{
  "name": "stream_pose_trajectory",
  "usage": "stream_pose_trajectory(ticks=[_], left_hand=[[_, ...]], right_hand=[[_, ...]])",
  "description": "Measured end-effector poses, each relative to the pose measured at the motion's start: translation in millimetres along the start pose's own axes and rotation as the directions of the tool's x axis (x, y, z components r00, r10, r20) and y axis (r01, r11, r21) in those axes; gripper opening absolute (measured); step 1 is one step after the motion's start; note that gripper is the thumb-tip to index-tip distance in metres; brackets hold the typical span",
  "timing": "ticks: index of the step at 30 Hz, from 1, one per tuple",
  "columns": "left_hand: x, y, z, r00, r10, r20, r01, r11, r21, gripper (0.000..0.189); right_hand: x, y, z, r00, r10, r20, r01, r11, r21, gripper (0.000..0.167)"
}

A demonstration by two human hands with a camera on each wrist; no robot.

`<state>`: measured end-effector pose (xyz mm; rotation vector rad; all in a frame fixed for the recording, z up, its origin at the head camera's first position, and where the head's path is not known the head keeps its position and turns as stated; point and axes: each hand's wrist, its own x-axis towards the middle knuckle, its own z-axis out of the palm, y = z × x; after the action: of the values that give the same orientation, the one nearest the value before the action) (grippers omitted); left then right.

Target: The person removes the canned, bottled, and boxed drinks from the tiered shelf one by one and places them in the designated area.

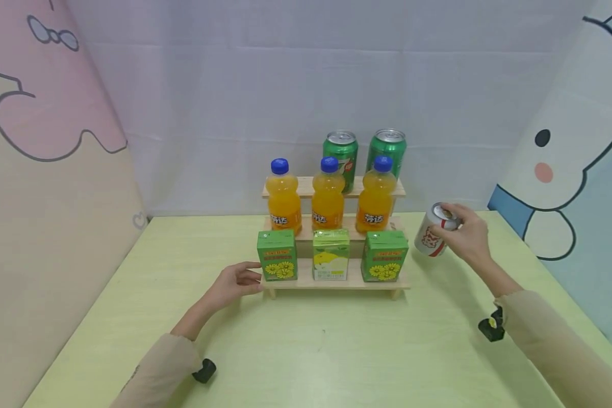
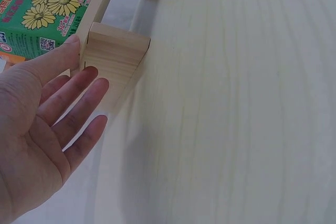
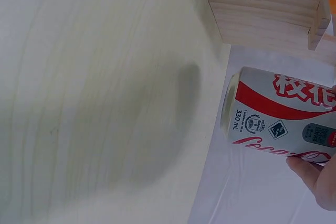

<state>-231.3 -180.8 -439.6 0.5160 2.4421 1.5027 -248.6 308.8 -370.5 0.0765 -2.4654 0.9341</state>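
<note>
Pale yellow-green tabletop (image 1: 306,351) up front in this room, and the wrist views pick up a faint wood-like grain on it. Closest in, you've got two beige sleeves (image 1: 155,362), each with a small black gadget (image 1: 204,371) by the cuff.

Past those, the left hand (image 1: 237,280) is at the left end of a three-tier wooden rack (image 1: 305,273). Its fingers are relaxed and a bit spread, not clenched. From the left wrist view, the thumb tip is up against the lower tier's edge, right by a carton, and the other fingertips are close to the side leg. Can't tell how hard it's pressing, if at all.

Lower tier holds three cartons: green ones with yellow flowers on the left (image 1: 277,256) and right (image 1: 385,256), plus a lighter fruit carton (image 1: 331,255) in the middle.

Slightly farther back, just beside the rack on its right, the right hand (image 1: 464,229) is gripping a white-and-red soda can (image 1: 429,232) around its top end. It's tilted, with the top leaning right, and the side reads 330 mL in the right wrist view.

Middle tier has three orange bottles (image 1: 328,201) with blue caps in a row. Top tier has two green cans (image 1: 389,148), behind the middle and right bottles.

Way back is a whitish cloth backdrop (image 1: 285,85) with creases, flanked by a pink cartoon panel (image 1: 56,113) and a white cartoon character (image 1: 571,141).
</note>
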Motion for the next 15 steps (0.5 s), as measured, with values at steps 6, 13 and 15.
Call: stream_pose_trajectory(ticks=[6, 13, 15], left_hand=[[-0.9, 1.9, 0.6, 1.0, 0.006, -0.003, -0.006, 1.0, 0.014, 0.056], [-1.3, 2.9, 0.9, 1.0, 0.002, -0.004, -0.002, 1.0, 0.016, 0.056], [-0.7, 2.2, 1.2, 1.0, 0.005, -0.004, -0.005, 1.0, 0.016, 0.056]], right_hand=[[2.3, 9, 6, 1.0, 0.0, 0.007, 0.0, 1.0, -0.002, 0.048], [5.9, 17, 9, 0.999, 0.0, 0.048, 0.001, 1.0, -0.003, 0.049], [5.9, 19, 9, 0.998, 0.002, 0.061, -0.001, 1.0, -0.009, 0.049]])
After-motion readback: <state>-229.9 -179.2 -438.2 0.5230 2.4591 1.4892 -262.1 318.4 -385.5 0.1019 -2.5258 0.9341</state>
